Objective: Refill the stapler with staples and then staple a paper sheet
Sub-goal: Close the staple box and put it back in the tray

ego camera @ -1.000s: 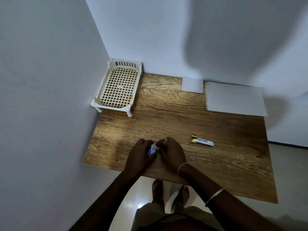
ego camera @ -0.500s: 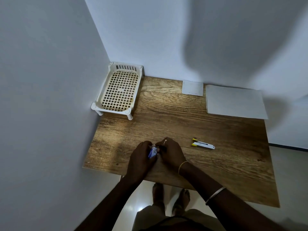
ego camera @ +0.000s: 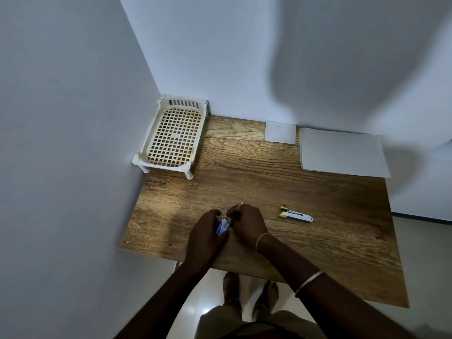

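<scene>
Both hands met near the front edge of the wooden bench (ego camera: 244, 167). The left hand (ego camera: 205, 238) cupped a small blue-and-white staple box (ego camera: 222, 227), its fingers closed around it, while the right hand (ego camera: 247, 223) pinched at the box's top end, probably to open it and draw staples out. The yellow-and-white stapler (ego camera: 295, 214) lay just to the right, within easy reach for loading. The paper sheets (ego camera: 342, 152) waited at the far right corner, well apart.

The wooden table (ego camera: 244, 172) holds a white basket (ego camera: 175, 135) far left, paper (ego camera: 342, 152) far right, and a stapler (ego camera: 296, 214) near.
</scene>
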`<state>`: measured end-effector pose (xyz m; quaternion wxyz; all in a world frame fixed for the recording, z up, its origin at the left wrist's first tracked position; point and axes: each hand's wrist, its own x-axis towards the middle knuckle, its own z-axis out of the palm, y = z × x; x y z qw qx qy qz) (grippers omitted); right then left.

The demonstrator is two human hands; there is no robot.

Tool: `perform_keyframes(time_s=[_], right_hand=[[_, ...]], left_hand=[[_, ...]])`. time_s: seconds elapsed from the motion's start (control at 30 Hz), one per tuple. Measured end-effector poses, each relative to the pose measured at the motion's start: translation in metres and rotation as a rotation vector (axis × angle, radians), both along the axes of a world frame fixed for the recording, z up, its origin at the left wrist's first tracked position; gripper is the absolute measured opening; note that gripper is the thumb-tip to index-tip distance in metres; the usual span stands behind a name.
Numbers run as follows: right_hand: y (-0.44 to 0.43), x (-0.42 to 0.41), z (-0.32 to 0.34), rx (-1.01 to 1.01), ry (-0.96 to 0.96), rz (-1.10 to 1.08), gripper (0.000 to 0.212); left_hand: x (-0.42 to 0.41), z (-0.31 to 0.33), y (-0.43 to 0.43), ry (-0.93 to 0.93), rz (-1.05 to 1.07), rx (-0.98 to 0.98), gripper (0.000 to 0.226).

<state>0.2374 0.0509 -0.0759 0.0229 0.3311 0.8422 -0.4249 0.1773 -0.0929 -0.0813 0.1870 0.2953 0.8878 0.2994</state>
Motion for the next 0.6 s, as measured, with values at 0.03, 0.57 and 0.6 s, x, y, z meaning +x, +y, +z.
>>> perform_keyframes(time_s=[0.03, 0.57, 0.6], right_hand=[[0.001, -0.001, 0.0, -0.011, -0.008, -0.007, 0.018], [0.007, -0.013, 0.004, -0.07, -0.11, -0.013, 0.01], [0.007, -0.014, 0.005, -0.069, -0.124, -0.009, 0.01]], left_hand=[[0.0, 0.0, 0.0, 0.0, -0.001, 0.001, 0.055], [0.001, 0.003, 0.003, 0.003, -0.006, -0.009, 0.054], [0.002, 0.004, 0.003, 0.003, -0.004, -0.009, 0.055]])
